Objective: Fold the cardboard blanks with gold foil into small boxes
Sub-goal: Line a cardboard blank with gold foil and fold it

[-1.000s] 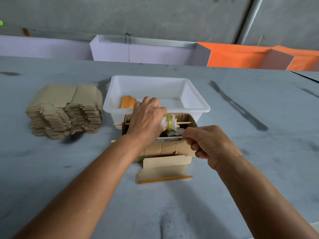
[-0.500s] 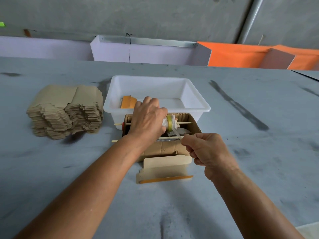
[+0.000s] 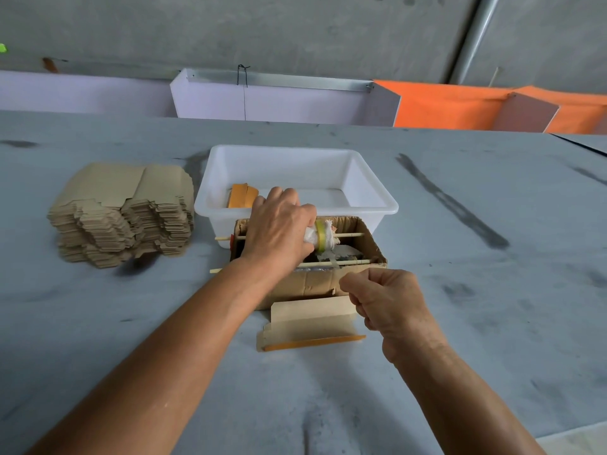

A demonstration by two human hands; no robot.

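Note:
A flat cardboard blank (image 3: 308, 321) with a gold foil strip along its near edge lies on the grey table in front of a brown cardboard box (image 3: 312, 284). A roll wrapped in white cloth with a yellow band (image 3: 323, 239) sits on a wooden stick across that box. My left hand (image 3: 279, 231) grips the roll from above. My right hand (image 3: 384, 298) is curled over the blank's right end and pinches a thin strip of tape that runs up to the roll. A thick stack of blanks (image 3: 121, 215) stands at the left.
A white plastic tub (image 3: 371, 192) sits just behind the brown box and holds a folded gold piece (image 3: 241, 196). Lilac and orange boards line the table's far edge. Open table surface lies to the right and in front.
My right hand has drawn back toward me from the box's front rim to above the blank, pulling the tape strip out. The left hand stays on the roll.

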